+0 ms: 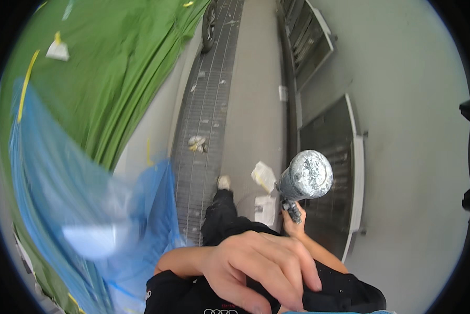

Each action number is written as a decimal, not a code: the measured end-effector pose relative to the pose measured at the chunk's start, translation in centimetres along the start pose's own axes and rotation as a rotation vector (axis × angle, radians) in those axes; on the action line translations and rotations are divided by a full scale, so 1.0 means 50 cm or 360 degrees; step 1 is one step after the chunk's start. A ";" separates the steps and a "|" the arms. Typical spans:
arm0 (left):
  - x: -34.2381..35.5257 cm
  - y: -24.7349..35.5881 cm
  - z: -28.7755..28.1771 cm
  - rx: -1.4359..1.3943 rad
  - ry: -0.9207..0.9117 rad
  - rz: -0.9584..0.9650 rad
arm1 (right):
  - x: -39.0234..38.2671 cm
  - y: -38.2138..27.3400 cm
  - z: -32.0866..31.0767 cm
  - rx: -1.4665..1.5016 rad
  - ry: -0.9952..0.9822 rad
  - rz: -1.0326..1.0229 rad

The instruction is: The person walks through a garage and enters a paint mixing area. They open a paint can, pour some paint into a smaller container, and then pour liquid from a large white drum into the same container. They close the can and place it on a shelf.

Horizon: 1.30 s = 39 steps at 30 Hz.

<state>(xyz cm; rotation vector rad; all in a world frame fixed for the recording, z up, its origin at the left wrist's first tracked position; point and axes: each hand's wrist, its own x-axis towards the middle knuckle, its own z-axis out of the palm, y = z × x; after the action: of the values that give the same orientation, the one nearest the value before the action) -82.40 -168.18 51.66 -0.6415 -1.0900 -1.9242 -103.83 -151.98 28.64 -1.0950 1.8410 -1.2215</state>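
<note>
My right hand (294, 222) is closed on a spray gun (291, 208) topped with a foil-covered cup (306, 172), held out over the right side of the aisle. My left hand (258, 264) is in front of my chest, large in view, its fingers loosely bent and slightly apart. Its lowest fingertips are near a blue edge at the bottom of the view; whether they touch it is unclear.
Green sheeting (104, 63) and translucent blue plastic (36, 152) cover the left side, beside a wheel (209, 26). A floor grate (203, 99) runs forward, with scraps (197, 144) on it. Slatted panels (318, 167) line the pale right wall (407, 131).
</note>
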 end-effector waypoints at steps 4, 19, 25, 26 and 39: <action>0.256 -0.074 -0.201 -0.0283 -0.0076 0.0308 | 0.274 -0.015 -0.009 0.0078 0.0173 0.0138; 0.890 -0.265 -1.131 -0.0021 -0.0481 -0.0314 | 1.494 0.039 -0.012 0.0285 0.0238 0.0034; 1.076 -0.237 -1.493 0.0366 -0.0487 -0.0282 | 2.015 -0.067 0.036 0.0426 0.0041 0.0046; 1.096 -0.240 -1.580 0.0529 -0.0422 -0.0253 | 2.104 -0.069 0.048 0.0395 0.0074 0.0019; 1.423 -0.504 -2.612 0.1730 0.0792 -0.0744 | 2.997 -0.123 0.183 -0.0167 0.0423 -0.0493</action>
<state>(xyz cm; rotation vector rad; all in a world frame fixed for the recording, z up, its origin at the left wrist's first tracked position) -146.68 -302.59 28.08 0.6971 -1.7650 -1.3732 -158.59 -291.65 19.97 -1.3701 2.0033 -1.5232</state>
